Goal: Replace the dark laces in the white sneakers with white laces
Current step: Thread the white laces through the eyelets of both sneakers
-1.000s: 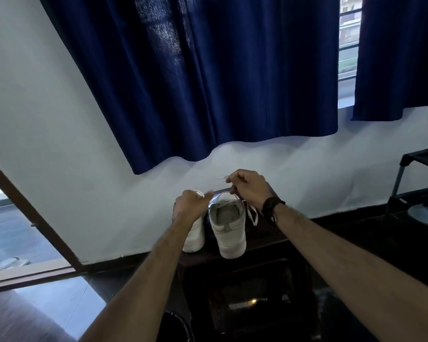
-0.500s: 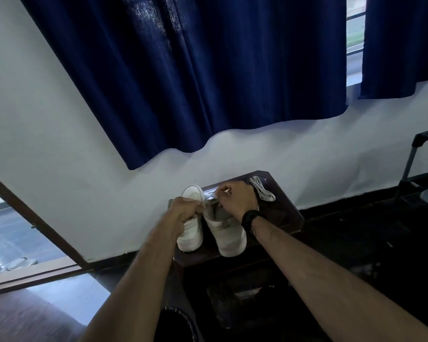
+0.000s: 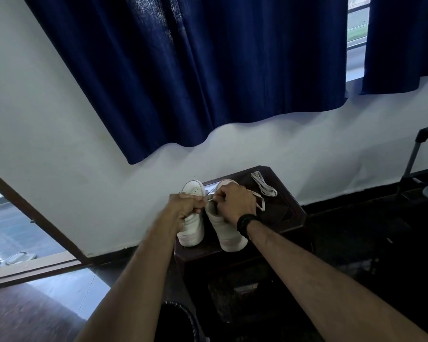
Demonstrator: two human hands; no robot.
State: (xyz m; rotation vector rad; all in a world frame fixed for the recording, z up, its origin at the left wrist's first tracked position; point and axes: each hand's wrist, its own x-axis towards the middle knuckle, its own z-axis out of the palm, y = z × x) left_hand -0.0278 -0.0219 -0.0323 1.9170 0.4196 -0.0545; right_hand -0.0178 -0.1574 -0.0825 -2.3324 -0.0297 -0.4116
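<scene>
Standing side by side on the dark counter (image 3: 286, 218), the two white sneakers point toward twelve o'clock, heels nearest the camera. The left sneaker (image 3: 192, 233) sits at nine o'clock of the right sneaker (image 3: 229, 236), the two just beside each other. The left hand (image 3: 183, 207) is curled over the collar of the left sneaker, fingers bent, and appears to pinch something thin between thumb and forefinger, though the grip is too small to read for certain. The right hand (image 3: 232, 203), with a black watch (image 3: 246, 223) on its wrist, is over the tongue of the right sneaker, its fingers pinching the tip of a white lace (image 3: 260, 201); that lace loops out from under the hand toward three o'clock. A second, spare white lace (image 3: 263, 186) lies folded on the counter at two o'clock of the sneakers, apart from both hands. Dark blue curtains (image 3: 195, 70) hang on the wall at twelve o'clock.
</scene>
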